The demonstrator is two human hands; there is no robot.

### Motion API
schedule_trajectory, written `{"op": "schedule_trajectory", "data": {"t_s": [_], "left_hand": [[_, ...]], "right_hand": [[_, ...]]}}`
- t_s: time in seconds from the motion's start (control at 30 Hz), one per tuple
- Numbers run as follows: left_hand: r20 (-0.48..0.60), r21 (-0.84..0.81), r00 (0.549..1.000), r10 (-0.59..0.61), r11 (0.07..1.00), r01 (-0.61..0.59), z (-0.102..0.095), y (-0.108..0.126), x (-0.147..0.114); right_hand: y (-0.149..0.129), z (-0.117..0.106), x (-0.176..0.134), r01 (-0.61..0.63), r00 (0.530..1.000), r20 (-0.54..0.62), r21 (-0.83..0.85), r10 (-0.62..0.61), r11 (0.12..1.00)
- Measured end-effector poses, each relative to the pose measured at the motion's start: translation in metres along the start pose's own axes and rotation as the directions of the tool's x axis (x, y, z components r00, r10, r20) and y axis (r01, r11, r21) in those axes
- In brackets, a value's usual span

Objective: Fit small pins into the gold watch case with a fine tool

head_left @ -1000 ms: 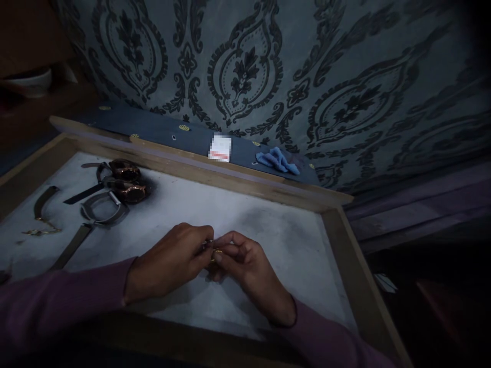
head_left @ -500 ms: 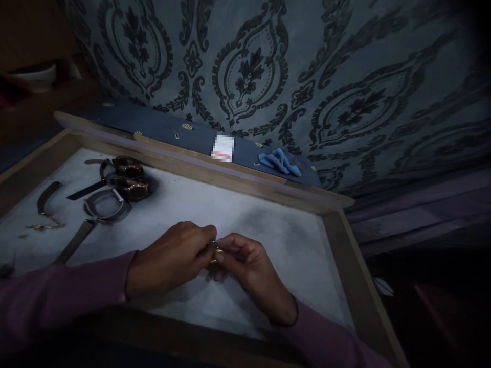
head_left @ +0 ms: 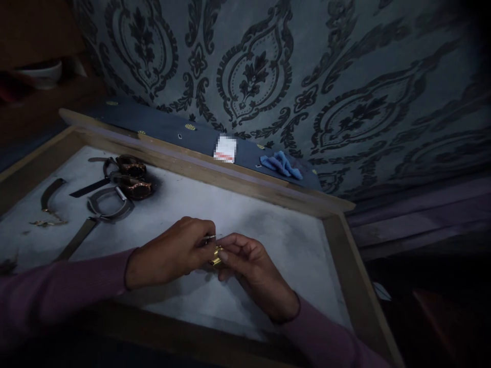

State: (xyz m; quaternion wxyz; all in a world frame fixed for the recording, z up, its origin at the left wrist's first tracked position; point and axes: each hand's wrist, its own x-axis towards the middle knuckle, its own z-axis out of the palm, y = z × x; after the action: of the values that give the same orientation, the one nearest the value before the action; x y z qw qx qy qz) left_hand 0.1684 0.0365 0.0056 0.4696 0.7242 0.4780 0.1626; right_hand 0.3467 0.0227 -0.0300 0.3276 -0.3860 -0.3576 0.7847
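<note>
Over the white-bottomed wooden tray (head_left: pixel 337 245), my two hands meet close together. My right hand (head_left: pixel 255 266) pinches a small shiny gold-coloured metal piece (head_left: pixel 217 255) between thumb and fingers. It looks like part of a watch, though much of it is hidden by the fingers. In my left hand (head_left: pixel 178 250), closed with thumb against fingers, is a thin metal tool (head_left: pixel 209 237). Its slim tip points right, just above the gold piece. Whether the tip touches the piece I cannot tell.
Watches with dark dials (head_left: pixel 138 189) and a grey looped strap (head_left: pixel 109 204) lie at the tray's left. Beside them are a loose strap (head_left: pixel 79 240) and a curved band (head_left: pixel 51 194). Behind the raised rim sit a white packet (head_left: pixel 225 149) and a blue cloth (head_left: pixel 282 164).
The gold piece shows more between my hands now, and the thin tool stands slightly higher, clearer of it. My left fingers have shifted a little. The whole view has moved slightly.
</note>
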Motion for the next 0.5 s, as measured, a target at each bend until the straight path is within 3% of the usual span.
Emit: {"op": "schedule_trajectory", "data": {"t_s": [0.3, 0.5], "left_hand": [[0.116, -0.201, 0.989, -0.094, 0.973, 0.116, -0.0079, -0.0001, 0.001], [0.116, -0.179, 0.99, -0.081, 0.979, 0.101, -0.0078, -0.0036, 0.0017]], "right_hand": [[-0.0011, 0.0013, 0.0006, -0.052, 0.998, 0.043, 0.082, 0.049, 0.995], [-0.0007, 0.0007, 0.0013, -0.045, 0.998, 0.057, 0.096, 0.04, 0.994]]}}
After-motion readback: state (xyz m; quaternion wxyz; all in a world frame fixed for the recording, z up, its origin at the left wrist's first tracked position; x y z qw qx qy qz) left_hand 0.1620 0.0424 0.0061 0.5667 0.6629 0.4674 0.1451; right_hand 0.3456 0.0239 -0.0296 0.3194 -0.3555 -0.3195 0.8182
